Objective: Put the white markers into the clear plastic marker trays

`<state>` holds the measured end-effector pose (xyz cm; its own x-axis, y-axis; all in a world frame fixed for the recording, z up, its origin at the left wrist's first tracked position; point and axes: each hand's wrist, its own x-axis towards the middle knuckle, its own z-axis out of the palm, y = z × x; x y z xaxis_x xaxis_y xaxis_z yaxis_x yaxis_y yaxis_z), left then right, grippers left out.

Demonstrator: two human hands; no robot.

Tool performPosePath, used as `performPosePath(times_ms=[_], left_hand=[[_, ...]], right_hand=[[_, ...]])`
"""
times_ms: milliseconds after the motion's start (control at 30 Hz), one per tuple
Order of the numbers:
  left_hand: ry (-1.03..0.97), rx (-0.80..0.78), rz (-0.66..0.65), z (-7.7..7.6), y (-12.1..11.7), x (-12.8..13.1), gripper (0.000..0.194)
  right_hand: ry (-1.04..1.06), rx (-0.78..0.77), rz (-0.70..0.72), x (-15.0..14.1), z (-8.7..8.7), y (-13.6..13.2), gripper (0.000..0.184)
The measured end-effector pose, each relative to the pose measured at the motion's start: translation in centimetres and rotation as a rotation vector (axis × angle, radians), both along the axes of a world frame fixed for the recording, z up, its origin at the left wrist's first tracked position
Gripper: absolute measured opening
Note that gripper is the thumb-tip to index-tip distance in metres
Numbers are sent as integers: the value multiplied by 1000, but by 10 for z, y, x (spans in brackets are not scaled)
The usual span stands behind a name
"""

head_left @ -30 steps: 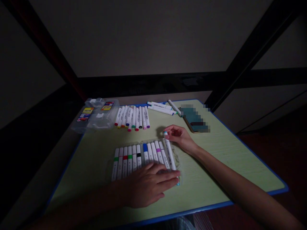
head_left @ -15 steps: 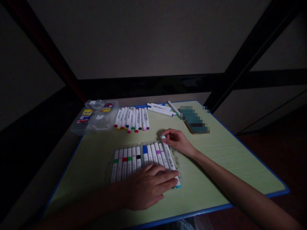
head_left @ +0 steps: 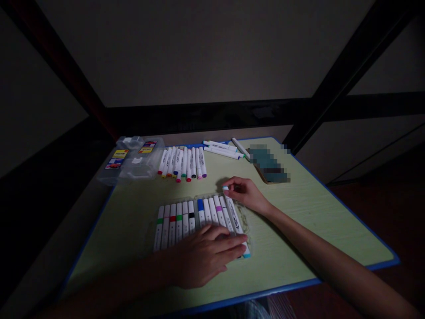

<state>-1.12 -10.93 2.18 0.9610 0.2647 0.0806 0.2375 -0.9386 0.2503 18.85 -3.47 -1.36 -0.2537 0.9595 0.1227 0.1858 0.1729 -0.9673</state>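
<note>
A white marker with light-blue ends [head_left: 234, 215] lies slanted along the right edge of a clear plastic tray [head_left: 245, 212]. My right hand [head_left: 247, 193] pinches its far end between thumb and fingers. Fingers outstretched, my left hand [head_left: 204, 256] lies flat over the near part of the tray, its fingertips at the marker's near end. Beneath and beyond that hand are two groups of white markers, side by side, including a green-banded marker [head_left: 160, 221], a red-banded marker [head_left: 172, 219] and a blue-capped marker [head_left: 200, 208]. The left hand hides their near ends.
Several loose markers [head_left: 188, 164] with coloured tips lie in a row beyond the tray. More markers [head_left: 221, 149] sit near the table's far edge. An open clear case [head_left: 136, 170] is at the far left, a blurred-out dark flat object [head_left: 268, 166] at the right. The table [head_left: 299, 221] has a blue rim.
Both hands stay almost where they were on the light-blue-ended marker. The whole view has shifted very slightly.
</note>
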Motion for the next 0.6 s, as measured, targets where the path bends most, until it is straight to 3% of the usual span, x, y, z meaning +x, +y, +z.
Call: performPosePath(times_ms=[600], left_hand=[[-20, 40, -6, -6, 1, 0, 47]], right_hand=[[-127, 57, -111, -6, -2, -2, 25]])
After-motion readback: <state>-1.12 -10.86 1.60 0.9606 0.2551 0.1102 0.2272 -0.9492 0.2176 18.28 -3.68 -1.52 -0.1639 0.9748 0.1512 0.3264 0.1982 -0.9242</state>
